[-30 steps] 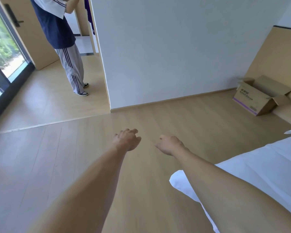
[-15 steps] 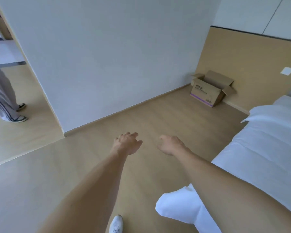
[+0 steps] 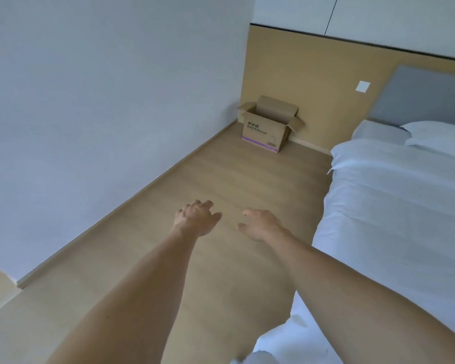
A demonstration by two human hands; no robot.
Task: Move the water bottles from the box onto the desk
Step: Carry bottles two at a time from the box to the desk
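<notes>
Left hand [image 3: 196,219] and right hand [image 3: 260,224] loosely curled, empty, over floor [image 3: 221,179], box [image 3: 267,127] in far corner

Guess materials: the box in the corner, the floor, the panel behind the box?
Box: plain brown corrugated cardboard by the look, matte, flaps folded open, dark print and a purple stripe along the base. Floor: wood-look planks, probably laminate or vinyl; faint seams and a soft sheen. Wall panel: smooth tan board, likely laminate-faced, matte, with a dark strip along its top edge.
</notes>
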